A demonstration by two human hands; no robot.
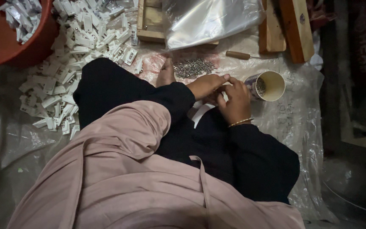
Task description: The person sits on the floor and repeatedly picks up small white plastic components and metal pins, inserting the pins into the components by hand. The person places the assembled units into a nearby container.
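At nine to eleven o'clock we see a red tub and a heap of white plastic parts. At centre our left hand and right hand curl together, pinching a white part over the lap. Small metal screws lie at twelve; a paper cup sits at two. An elbow could tip that cup. What the fingertips grip is hidden; we cannot tell.

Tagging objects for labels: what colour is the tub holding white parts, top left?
Red-orange tub, seen in the head view.
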